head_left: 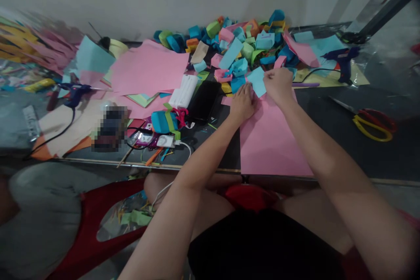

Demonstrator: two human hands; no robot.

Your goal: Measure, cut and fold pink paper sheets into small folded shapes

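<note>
From here I count two hands (243, 104), two glue guns (345, 64), one pair of scissors (374, 126), at least one phone (204, 101); paper pieces (265, 40) beyond counting.

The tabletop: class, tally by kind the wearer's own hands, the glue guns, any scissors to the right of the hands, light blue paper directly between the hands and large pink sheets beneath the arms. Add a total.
Hands: 2 (left hand, right hand)
Glue guns: 2 (left glue gun, right glue gun)
Scissors: 1
Light blue paper: 1
Large pink sheet: 1
Total: 7
</note>
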